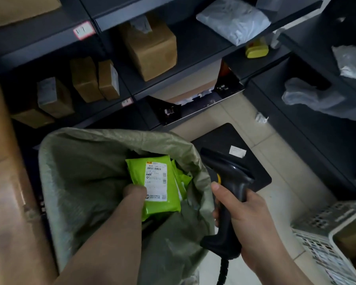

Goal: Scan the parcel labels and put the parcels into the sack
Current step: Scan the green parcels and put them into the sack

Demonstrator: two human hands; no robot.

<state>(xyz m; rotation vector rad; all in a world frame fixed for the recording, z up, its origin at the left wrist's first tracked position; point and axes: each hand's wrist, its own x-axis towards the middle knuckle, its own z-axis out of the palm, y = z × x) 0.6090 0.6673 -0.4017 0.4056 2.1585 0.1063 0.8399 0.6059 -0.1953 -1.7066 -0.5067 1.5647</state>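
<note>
Meanwhile, below shelves of cardboard boxes (152, 48), a worker's left hand (135, 194) reached into the open mouth of a grey-green sack (74, 145), thumb pressed on top of a lime-green parcel (136, 167) that it gripped by the lower edge. The parcel's white label (156, 179) faced up, apparently so the barcode could be read, with the packet already inside the sack over other green parcels (182, 177). Just right of the sack's rim, the right hand (245, 219) was wrapped round the grip of a black corded scanner (232, 173), its head angled toward the label. A white mesh basket (321, 227) stood at far right, probably kept close for reaching more parcels.
</note>
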